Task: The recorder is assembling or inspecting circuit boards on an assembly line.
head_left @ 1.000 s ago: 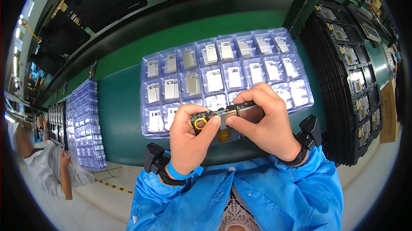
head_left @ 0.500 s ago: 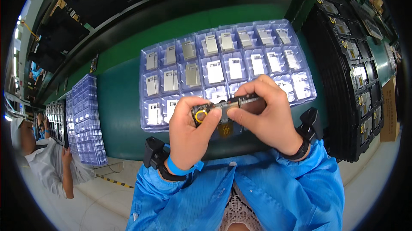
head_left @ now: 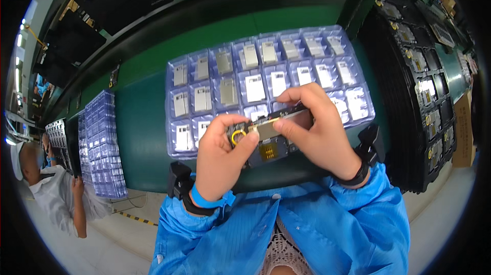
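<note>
- At frame centre, our left hand [head_left: 220, 155] and right hand [head_left: 319, 132] pinch a small circuit assembly [head_left: 267, 138], fingers closed on its ends.
- It looks light, stiff and fragile; we judge edge grips safest.
- Behind sits a clear blue tray [head_left: 176, 98] on the green tabletop [head_left: 140, 127].

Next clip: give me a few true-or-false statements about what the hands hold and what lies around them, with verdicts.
1. Both hands hold one small circuit board. True: left hand and right hand grip it together.
2. The board carries a yellow ring. True.
3. The clear compartment tray lies on a red surface. False: the surface is green.
4. The tray's compartments are all empty. False: most hold small silvery parts.
5. A stack of clear trays stands to the left. True.
</note>
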A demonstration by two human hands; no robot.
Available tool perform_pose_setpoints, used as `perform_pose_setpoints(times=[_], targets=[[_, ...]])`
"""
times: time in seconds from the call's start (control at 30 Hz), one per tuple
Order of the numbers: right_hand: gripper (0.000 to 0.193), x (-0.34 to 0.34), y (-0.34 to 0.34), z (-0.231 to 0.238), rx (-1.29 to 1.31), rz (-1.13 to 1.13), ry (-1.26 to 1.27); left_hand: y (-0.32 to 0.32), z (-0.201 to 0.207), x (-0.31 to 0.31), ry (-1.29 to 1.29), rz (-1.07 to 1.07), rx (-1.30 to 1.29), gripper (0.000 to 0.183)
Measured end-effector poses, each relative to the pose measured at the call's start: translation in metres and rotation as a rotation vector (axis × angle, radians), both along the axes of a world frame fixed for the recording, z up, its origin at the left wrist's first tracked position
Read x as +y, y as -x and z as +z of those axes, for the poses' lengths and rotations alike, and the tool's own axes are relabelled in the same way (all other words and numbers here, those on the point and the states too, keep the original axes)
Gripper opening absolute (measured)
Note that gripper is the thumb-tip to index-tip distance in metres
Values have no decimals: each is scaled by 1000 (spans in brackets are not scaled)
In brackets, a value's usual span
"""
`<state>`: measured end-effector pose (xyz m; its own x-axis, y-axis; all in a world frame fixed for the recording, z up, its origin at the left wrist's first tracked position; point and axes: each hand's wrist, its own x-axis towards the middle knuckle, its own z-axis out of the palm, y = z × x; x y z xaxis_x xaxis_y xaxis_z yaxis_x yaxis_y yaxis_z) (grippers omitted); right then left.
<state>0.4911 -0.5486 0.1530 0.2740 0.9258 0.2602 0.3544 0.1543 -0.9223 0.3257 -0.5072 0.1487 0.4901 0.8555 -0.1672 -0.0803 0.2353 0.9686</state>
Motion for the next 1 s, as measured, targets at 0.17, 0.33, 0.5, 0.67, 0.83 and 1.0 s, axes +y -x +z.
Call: perform_pose_setpoints(times=[0.17, 0.33, 0.5, 0.67, 0.83, 1.0], targets=[[21, -6, -3, 13, -548, -84, -237, 2, 2, -8, -180, 100, -24, 23], [19, -6, 2, 15, -680, -72, -257, 2, 3, -11, -273, 146, -19, 22], [34, -6, 2, 23, -725, 14, -229, 7, -6, -15, -243, 128, 93, 23], [37, -10, -3, 23, -754, 16, -211, -1, -1, -19, -383, 87, 170, 22], [26, -1, 1, 21, -583, 74, -170, 3, -11, -11, -346, 126, 140, 23], [23, 5, 5, 18, -507, 70, -128, 4, -4, -7, -264, 171, -48, 17]])
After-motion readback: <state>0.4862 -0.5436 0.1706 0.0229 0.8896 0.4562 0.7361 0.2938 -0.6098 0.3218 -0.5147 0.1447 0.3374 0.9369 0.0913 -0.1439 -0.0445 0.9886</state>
